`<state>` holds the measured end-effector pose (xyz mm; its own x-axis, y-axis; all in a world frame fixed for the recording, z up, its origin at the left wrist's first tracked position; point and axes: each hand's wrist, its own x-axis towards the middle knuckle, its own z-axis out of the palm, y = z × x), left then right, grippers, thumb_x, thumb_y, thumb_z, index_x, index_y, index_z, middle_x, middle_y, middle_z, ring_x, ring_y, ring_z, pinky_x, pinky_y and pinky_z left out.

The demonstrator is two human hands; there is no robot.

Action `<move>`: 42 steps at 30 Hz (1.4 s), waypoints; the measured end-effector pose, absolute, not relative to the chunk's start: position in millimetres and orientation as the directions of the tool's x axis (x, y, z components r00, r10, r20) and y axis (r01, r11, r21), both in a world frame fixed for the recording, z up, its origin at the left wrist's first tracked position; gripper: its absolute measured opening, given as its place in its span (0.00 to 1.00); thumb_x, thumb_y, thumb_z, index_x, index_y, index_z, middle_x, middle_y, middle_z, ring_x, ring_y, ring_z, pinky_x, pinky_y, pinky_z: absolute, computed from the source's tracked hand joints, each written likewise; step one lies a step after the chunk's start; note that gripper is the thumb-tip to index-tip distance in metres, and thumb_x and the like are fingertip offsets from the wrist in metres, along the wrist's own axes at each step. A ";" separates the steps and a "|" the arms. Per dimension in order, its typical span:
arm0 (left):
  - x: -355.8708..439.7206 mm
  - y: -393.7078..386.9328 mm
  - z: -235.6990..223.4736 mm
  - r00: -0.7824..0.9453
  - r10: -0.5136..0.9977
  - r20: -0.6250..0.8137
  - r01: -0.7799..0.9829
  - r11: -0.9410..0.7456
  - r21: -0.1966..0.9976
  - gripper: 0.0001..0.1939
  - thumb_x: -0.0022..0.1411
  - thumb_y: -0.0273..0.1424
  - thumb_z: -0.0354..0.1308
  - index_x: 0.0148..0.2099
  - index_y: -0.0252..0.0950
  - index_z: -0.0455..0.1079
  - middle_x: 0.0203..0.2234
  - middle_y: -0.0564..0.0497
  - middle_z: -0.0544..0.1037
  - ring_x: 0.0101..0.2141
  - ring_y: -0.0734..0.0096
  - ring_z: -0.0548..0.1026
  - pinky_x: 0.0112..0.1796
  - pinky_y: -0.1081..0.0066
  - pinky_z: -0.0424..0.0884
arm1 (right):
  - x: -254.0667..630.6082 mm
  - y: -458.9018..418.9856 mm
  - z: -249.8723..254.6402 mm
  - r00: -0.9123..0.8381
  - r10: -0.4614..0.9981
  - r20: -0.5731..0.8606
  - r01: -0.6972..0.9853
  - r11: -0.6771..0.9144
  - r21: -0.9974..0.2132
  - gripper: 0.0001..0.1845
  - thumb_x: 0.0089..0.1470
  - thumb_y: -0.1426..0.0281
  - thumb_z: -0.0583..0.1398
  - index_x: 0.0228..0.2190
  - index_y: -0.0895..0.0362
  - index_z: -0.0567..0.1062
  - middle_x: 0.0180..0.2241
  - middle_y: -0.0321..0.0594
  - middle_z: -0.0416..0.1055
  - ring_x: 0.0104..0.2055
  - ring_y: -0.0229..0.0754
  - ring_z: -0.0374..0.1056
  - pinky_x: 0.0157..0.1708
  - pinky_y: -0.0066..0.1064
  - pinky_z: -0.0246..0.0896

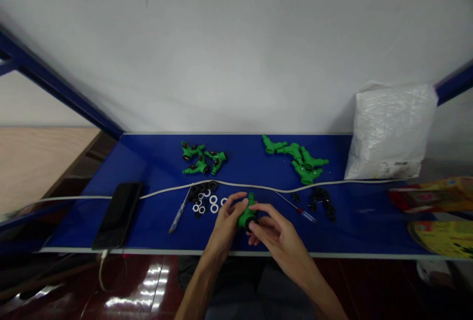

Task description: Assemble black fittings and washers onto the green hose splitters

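Note:
Near the front edge of the blue shelf, both my hands hold one green Y-shaped hose connector [245, 217] with a black ring at its lower end. My left hand [226, 221] grips it from the left, thumb along its side. My right hand [273, 229] closes on it from the right, thumb at the black ring. Beside my left hand lie white rings [214, 204] and black round parts [194, 192]. A screwdriver with a clear handle [177, 219] is further left. Right of my right hand are a red-tipped screwdriver [301, 210] and small black parts [324, 201].
Green connectors with black parts [199, 164] sit at the back left, plain green ones [295, 152] at the back right. A white cable [251, 186] crosses the blue shelf [155, 162]. A black phone [118, 215] lies left; a white package [391, 130] and colourful packets [439, 196] are right.

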<state>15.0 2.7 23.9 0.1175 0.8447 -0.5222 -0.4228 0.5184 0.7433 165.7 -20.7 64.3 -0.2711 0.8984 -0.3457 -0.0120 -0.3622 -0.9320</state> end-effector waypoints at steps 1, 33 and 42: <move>16.1 2.9 23.7 0.103 0.846 -0.523 -0.435 0.511 0.741 0.26 0.58 0.44 0.69 0.53 0.36 0.72 0.39 0.47 0.81 0.33 0.70 0.77 0.32 0.75 0.69 | 165.0 -19.9 65.0 -0.267 0.899 -0.348 -0.029 -0.369 -0.929 0.21 0.59 0.55 0.64 0.48 0.53 0.70 0.31 0.35 0.77 0.32 0.42 0.76 0.37 0.36 0.71; 39.9 3.3 10.4 0.221 0.903 -0.369 -0.629 0.421 0.653 0.31 0.56 0.45 0.70 0.57 0.33 0.73 0.27 0.54 0.72 0.21 0.77 0.66 0.20 0.75 0.63 | 161.4 -21.8 54.9 -0.086 0.951 -0.298 -0.178 -0.309 -0.934 0.23 0.54 0.50 0.67 0.41 0.53 0.73 0.28 0.34 0.72 0.33 0.42 0.71 0.38 0.35 0.67; 37.2 0.9 12.2 0.161 0.894 -0.419 -0.667 0.411 0.621 0.34 0.49 0.46 0.74 0.55 0.38 0.73 0.35 0.47 0.79 0.28 0.70 0.74 0.24 0.74 0.67 | 162.0 -15.3 61.6 -0.113 0.961 -0.251 -0.160 -0.267 -0.950 0.21 0.55 0.50 0.66 0.36 0.54 0.75 0.30 0.35 0.70 0.34 0.42 0.69 0.37 0.35 0.67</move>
